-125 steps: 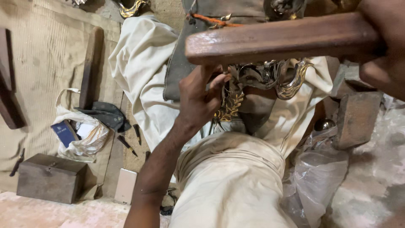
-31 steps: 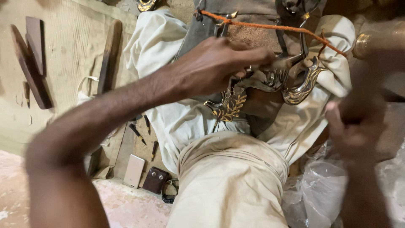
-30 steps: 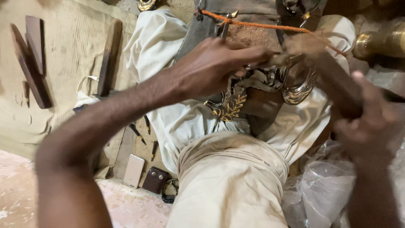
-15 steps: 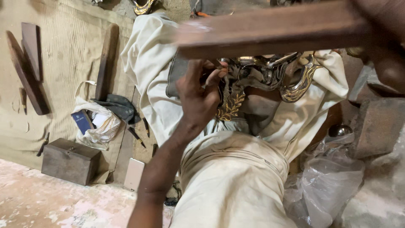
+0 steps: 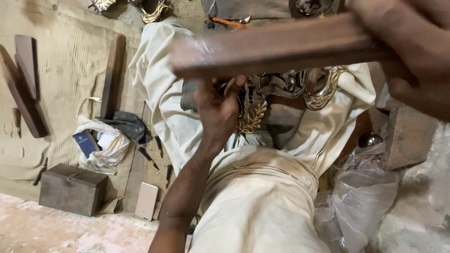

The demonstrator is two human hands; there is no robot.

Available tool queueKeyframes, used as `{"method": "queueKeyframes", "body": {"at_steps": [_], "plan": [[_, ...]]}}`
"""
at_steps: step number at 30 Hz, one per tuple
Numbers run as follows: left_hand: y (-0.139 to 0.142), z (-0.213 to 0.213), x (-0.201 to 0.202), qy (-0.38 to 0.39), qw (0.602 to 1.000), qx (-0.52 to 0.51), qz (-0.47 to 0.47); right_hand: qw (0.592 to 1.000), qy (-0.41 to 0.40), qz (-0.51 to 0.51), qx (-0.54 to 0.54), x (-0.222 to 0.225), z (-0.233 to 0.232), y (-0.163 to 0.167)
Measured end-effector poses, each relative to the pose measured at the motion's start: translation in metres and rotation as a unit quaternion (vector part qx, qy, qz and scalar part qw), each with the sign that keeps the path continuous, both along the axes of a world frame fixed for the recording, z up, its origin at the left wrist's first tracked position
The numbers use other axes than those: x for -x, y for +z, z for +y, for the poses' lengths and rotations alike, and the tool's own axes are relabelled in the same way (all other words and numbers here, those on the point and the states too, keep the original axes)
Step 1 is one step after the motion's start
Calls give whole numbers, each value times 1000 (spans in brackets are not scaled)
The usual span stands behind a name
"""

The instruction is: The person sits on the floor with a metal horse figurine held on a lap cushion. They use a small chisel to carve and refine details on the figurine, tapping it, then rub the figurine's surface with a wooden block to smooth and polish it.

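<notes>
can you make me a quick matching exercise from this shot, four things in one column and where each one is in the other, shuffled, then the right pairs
Things
1. wooden bat
2. gold leaf-shaped metal ornament
3. small wooden box
4. clear plastic bag

Places
A. on the floor at lower left, near the pale phone
B. crumpled at lower right, beside the cream-trousered leg
C. raised across the top of the view, gripped by the right hand
D. on the lap, at the left hand

Pairs: 1-C, 2-D, 3-A, 4-B
</notes>
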State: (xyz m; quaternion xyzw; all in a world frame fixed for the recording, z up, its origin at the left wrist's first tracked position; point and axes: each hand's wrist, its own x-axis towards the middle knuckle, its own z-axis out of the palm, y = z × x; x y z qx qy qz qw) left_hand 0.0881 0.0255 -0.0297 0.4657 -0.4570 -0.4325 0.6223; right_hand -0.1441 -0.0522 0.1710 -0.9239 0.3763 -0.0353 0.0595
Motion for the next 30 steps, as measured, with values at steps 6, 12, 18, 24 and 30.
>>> {"method": "queueKeyframes", "body": {"at_steps": [6,12,18,24,30], "plan": [[1,6,13,62,996,-27,-64,999,-5,-24,-25,-4,-4,5],[9,6,17,72,994,5,-85,999,35,4,-1,-12,-7,10],[7,4,13,58,991,-17,-119,999,24,33,11,-11,-1,11],[-3,-9,9,39,988,18,-146,1000,-19,-2,-4,6,6,4],[7,-10,4,5,987,5,-163,998,-52,-20,-12,18,13,-5]]}}
